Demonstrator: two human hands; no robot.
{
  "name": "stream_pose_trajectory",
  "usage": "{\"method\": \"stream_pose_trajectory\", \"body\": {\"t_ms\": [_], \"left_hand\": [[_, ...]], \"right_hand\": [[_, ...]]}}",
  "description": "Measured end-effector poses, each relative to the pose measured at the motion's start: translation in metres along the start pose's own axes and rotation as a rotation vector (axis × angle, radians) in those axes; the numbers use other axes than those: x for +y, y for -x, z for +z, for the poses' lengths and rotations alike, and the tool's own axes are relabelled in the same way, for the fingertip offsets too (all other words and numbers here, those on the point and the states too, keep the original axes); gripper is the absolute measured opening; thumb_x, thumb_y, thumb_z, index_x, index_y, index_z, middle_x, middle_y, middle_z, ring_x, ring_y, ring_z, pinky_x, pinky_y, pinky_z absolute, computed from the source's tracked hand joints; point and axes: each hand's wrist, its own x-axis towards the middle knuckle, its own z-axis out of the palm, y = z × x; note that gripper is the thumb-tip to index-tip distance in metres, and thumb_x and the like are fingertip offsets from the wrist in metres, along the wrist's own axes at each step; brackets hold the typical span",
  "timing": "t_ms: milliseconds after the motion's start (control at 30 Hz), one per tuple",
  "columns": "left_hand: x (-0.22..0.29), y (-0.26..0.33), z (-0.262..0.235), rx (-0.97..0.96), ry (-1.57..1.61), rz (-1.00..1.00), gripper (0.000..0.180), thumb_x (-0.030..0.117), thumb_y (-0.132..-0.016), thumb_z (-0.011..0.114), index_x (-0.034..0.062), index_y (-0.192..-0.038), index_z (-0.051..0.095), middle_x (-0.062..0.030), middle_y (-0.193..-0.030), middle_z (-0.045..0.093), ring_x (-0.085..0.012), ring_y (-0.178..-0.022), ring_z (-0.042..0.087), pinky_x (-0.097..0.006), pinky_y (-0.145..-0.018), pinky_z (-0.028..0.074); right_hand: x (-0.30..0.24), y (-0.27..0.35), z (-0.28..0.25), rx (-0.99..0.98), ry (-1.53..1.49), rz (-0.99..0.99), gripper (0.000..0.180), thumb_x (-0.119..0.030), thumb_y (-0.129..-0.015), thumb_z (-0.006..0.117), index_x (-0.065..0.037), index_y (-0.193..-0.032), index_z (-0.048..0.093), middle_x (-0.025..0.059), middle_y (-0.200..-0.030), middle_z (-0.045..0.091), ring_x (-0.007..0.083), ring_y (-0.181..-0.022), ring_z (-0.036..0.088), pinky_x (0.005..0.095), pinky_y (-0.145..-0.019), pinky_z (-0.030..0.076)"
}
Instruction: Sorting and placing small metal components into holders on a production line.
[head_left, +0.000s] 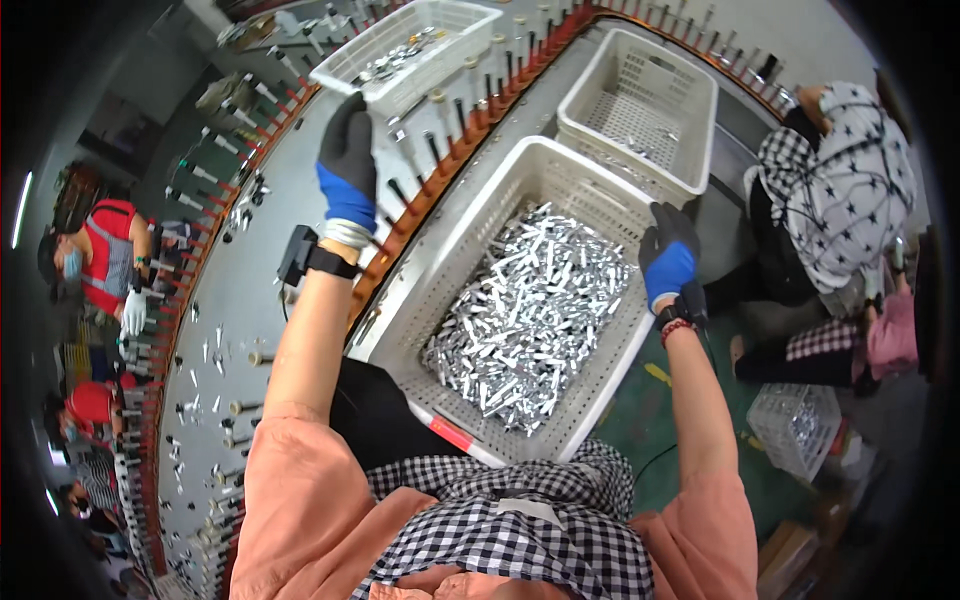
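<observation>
My left hand (348,165), in a grey and blue glove, reaches forward over the orange-edged line of upright posts (433,150). Its fingers stretch out close together beside the far white basket (400,85); nothing shows in them. My right hand (668,250), gloved alike, grips the right rim of a large white perforated crate (485,215) in front of me. Inside this crate lies a deep heap of small shiny silver metal parts (535,310). The far basket holds a few similar pieces.
Another white crate (640,80) adjoins mine at the far right, with a few parts on its bottom. Posts curve around a grey table (290,200) strewn with loose parts. Co-workers in red (110,255) sit left; a person in a star-patterned top (845,190) is right, above a basket (795,425).
</observation>
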Motion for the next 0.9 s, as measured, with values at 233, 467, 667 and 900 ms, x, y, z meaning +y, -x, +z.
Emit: {"method": "stream_pose_trajectory", "body": {"t_ms": [233,467,667,900], "left_hand": [[-0.041,-0.017,-0.003,-0.277,0.036,-0.583,0.046,0.043,-0.106,0.056,0.0014,-0.103,0.078,-0.0088,-0.087,0.075,-0.0203,-0.077,0.07,-0.035,-0.074,0.053],[0.12,0.108,0.039,-1.073,-0.533,0.289,0.046,0.033,-0.097,0.07,0.0024,-0.062,0.067,-0.0221,-0.064,0.06,-0.0416,-0.056,0.057,-0.05,-0.053,0.038],[0.067,0.16,0.033,-1.345,-0.197,0.12,0.028,0.011,-0.094,0.065,-0.003,-0.117,0.072,-0.0235,-0.114,0.073,-0.0391,-0.107,0.069,-0.043,-0.098,0.052],[-0.003,0.178,0.015,-1.406,-0.255,-0.005,0.028,0.016,-0.1,0.061,-0.0062,-0.11,0.075,-0.0231,-0.097,0.076,-0.0367,-0.093,0.074,-0.042,-0.088,0.057]], "right_hand": [[-0.011,0.001,0.002,-0.008,-0.02,0.036,0.033,-0.004,-0.086,0.066,-0.006,-0.118,0.074,0.0222,-0.12,0.072,0.0425,-0.109,0.067,0.0515,-0.097,0.054],[0.017,0.011,-0.011,0.002,-0.005,0.116,0.031,-0.008,-0.095,0.052,-0.004,-0.12,0.07,0.0209,-0.115,0.069,0.0382,-0.111,0.066,0.0473,-0.103,0.051],[0.003,0.006,0.034,-0.09,-0.157,0.267,0.037,-0.012,-0.088,0.057,-0.009,-0.122,0.072,0.0199,-0.139,0.064,0.0393,-0.133,0.056,0.0523,-0.119,0.037],[-0.001,0.008,0.005,0.004,0.016,0.197,0.039,-0.012,-0.073,0.07,-0.006,-0.111,0.074,0.0181,-0.123,0.068,0.0391,-0.122,0.06,0.0516,-0.104,0.046]]}}
